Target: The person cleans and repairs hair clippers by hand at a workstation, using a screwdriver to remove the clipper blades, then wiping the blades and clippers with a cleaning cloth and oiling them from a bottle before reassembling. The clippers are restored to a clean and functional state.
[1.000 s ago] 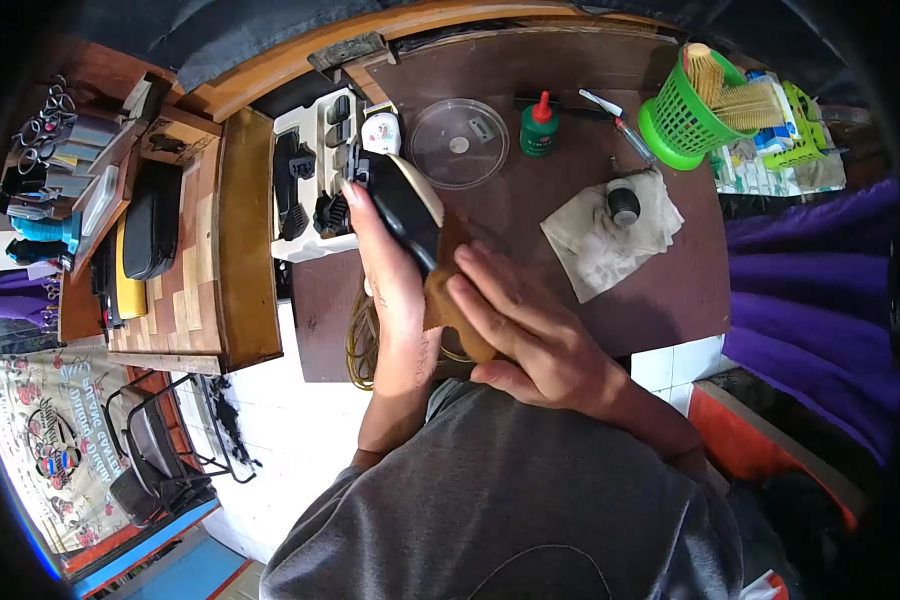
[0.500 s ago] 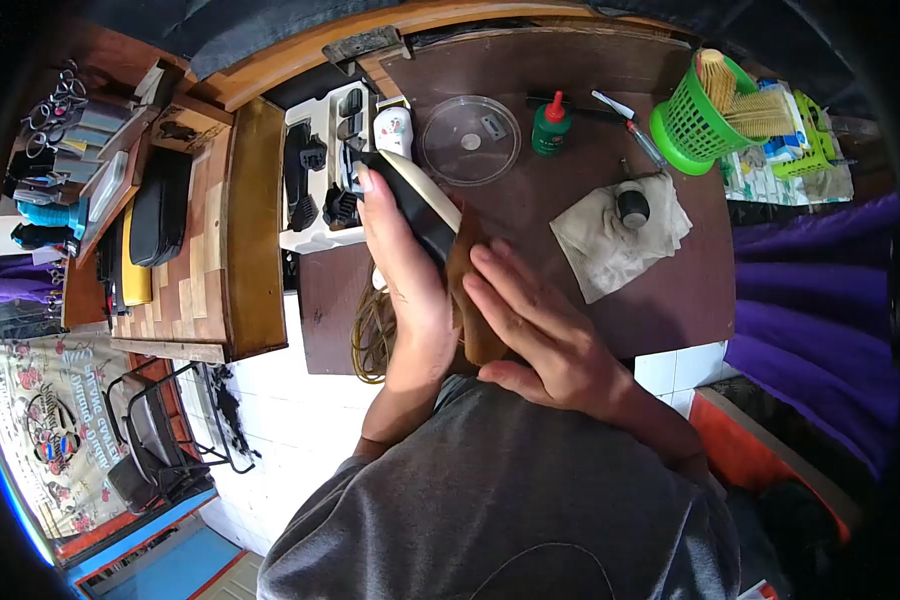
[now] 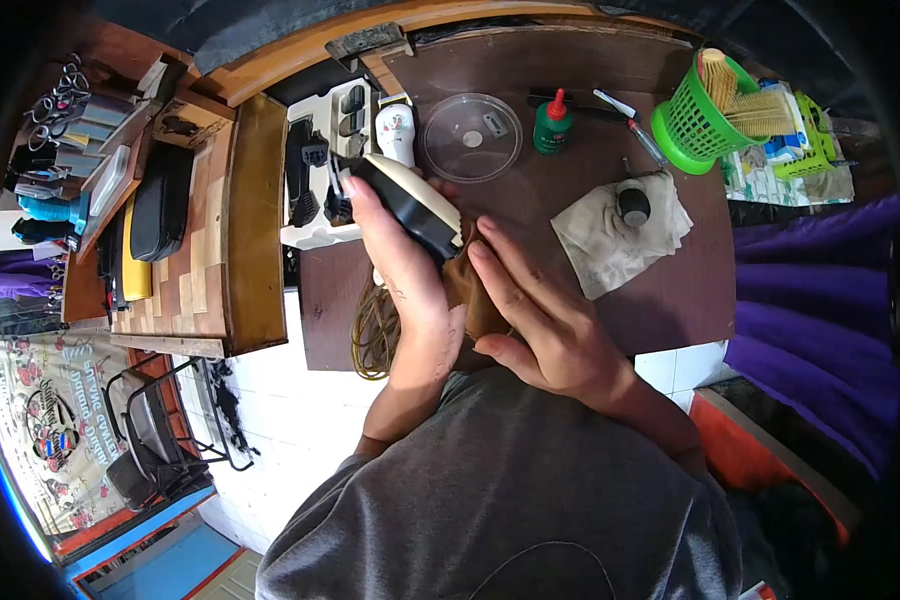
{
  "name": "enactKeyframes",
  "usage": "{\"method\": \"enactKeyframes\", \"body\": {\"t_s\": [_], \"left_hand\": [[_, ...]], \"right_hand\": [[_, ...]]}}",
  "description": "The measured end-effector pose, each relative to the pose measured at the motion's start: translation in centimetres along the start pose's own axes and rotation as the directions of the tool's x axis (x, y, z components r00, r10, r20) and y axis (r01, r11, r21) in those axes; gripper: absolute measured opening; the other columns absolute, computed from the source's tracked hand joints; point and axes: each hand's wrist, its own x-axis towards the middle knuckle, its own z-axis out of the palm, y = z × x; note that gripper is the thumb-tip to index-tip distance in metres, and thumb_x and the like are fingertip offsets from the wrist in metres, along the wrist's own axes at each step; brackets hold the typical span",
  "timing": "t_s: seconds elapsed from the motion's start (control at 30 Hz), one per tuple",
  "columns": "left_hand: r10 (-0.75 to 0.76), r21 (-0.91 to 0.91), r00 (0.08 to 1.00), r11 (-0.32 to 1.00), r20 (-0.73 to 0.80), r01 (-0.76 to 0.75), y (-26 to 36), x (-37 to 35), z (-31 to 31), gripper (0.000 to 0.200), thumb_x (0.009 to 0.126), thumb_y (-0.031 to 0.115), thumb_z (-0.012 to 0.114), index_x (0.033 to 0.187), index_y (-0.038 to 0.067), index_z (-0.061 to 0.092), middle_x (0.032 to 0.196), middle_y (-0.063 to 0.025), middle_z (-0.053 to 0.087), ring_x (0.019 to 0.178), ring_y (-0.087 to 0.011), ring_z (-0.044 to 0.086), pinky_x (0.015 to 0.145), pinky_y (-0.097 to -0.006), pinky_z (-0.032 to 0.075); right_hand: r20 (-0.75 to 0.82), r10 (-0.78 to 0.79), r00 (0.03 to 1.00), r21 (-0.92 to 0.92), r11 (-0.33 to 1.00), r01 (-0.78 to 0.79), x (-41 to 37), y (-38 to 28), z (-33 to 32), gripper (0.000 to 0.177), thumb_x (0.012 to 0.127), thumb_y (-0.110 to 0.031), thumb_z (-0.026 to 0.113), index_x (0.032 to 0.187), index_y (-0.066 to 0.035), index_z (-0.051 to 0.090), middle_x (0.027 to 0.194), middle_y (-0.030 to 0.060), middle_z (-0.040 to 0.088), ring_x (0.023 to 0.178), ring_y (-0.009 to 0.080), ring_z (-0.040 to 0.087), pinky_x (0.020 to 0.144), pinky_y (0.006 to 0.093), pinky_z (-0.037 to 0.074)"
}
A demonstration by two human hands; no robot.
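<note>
A black and cream hair clipper (image 3: 415,205) is tilted up to the left in my left hand (image 3: 400,260), the thumb lying along its dark side. Against its lower right end my right hand (image 3: 550,320) presses a brown cloth (image 3: 485,305), with the fingers nearly straight and the thumb at the cloth's lower edge. Part of the cloth is hidden behind the right fingers, and the left fingers are mostly behind the clipper.
On the brown table (image 3: 650,320) stand a green bottle (image 3: 550,130) with a red cap, a clear round lid (image 3: 450,155), a grey rag (image 3: 600,250) and a green basket (image 3: 685,125) of brushes. A white tray (image 3: 320,235) holds clipper parts; a coiled cord (image 3: 373,335) hangs below.
The clipper has rolled in my left hand, showing more of its cream cover. The brown cloth sits lower, baring the clipper's end, and my right hand has shifted slightly.
</note>
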Motion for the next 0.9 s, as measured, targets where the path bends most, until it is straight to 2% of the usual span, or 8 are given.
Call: {"method": "enactKeyframes", "body": {"t_s": [0.17,0.33,0.4,0.47,0.53,0.67,0.7,0.9], "left_hand": [[-0.207,-0.387,0.977,0.898,0.049,0.21,0.0,1.8,-0.5,0.069,0.095,0.067,0.047,0.102,0.0,0.06,0.085,-0.0111,0.064,0.079,-0.0223,0.062,0.083,-0.0359,0.052],[-0.195,-0.536,0.976,0.817,0.095,0.215,-0.4,2.2,-0.5,0.071,0.096,0.068,0.042,0.11,0.001,0.06,0.094,-0.0118,0.065,0.086,-0.0224,0.061,0.085,-0.0393,0.05],[-0.178,-0.602,0.955,0.745,0.236,0.288,-0.5,2.1,-0.4,0.074,0.096,0.07,0.039,0.118,0.002,0.059,0.099,-0.0108,0.066,0.088,-0.0215,0.06,0.083,-0.0381,0.05],[-0.207,-0.579,0.961,0.768,0.182,0.275,-0.5,2.1,-0.2,0.077,0.097,0.07,0.035,0.129,0.003,0.056,0.107,-0.0083,0.067,0.089,-0.0207,0.059,0.082,-0.0341,0.049],[-0.193,-0.538,0.883,0.731,0.428,0.421,-0.8,1.6,-0.7,0.076,0.099,0.069,0.035,0.138,0.005,0.051,0.115,-0.0072,0.067,0.088,-0.02,0.059,0.08,-0.0303,0.048],[-0.222,-0.571,0.892,0.701,0.394,0.427,-0.9,0.3,0.2,0.075,0.102,0.064,0.028,0.148,0.007,0.04,0.144,-0.0116,0.052,0.126,-0.0245,0.055,0.1,-0.0332,0.048],[-0.196,-0.464,0.919,0.815,0.341,0.346,-0.5,-0.7,1.2,0.074,0.103,0.063,0.024,0.149,0.007,0.038,0.151,-0.0127,0.045,0.139,-0.0259,0.045,0.112,-0.0354,0.04],[-0.23,-0.265,0.841,0.88,0.489,0.394,-0.9,-2.7,1.7,0.074,0.104,0.062,0.02,0.15,0.006,0.036,0.148,-0.0138,0.047,0.137,-0.0261,0.046,0.114,-0.0386,0.037]], "right_hand": [[0.01,-0.104,0.995,0.059,0.993,0.103,-1.2,0.5,-0.2,0.073,0.091,-0.028,0.068,0.145,0.01,0.038,0.152,0.0294,0.036,0.138,0.0392,0.044,0.111,0.0443,0.041],[0.018,-0.077,0.997,0.141,0.987,0.073,-2.7,1.0,0.8,0.079,0.094,-0.036,0.066,0.147,0.012,0.033,0.153,0.0319,0.033,0.14,0.0411,0.04,0.114,0.0446,0.038],[0.024,-0.029,0.999,0.192,0.981,0.024,-2.8,0.9,0.9,0.081,0.095,-0.039,0.064,0.148,0.013,0.031,0.153,0.0326,0.033,0.141,0.0416,0.039,0.114,0.0444,0.036],[-0.024,0.003,1.0,0.258,0.966,0.003,-2.5,1.0,0.9,0.088,0.097,-0.049,0.058,0.149,0.014,0.026,0.153,0.0336,0.031,0.143,0.042,0.036,0.116,0.0438,0.033],[-0.028,0.006,1.0,0.299,0.954,0.003,-2.5,1.2,0.8,0.089,0.097,-0.053,0.055,0.149,0.014,0.026,0.154,0.0336,0.031,0.144,0.0419,0.035,0.116,0.0436,0.031],[0.01,0.101,0.995,0.393,0.914,-0.097,-2.6,1.3,0.3,0.092,0.099,-0.059,0.047,0.15,0.014,0.025,0.155,0.033,0.029,0.145,0.0415,0.032,0.117,0.0433,0.029],[0.01,0.098,0.995,0.393,0.915,-0.094,-2.4,1.5,0.1,0.092,0.099,-0.059,0.047,0.15,0.014,0.025,0.155,0.033,0.029,0.145,0.0415,0.032,0.117,0.0433,0.029],[-0.104,0.051,0.993,0.275,0.961,-0.02,0.4,0.9,-1.6,0.091,0.101,-0.06,0.038,0.151,0.014,0.021,0.157,0.0326,0.024,0.147,0.0411,0.028,0.119,0.0426,0.023]]}}
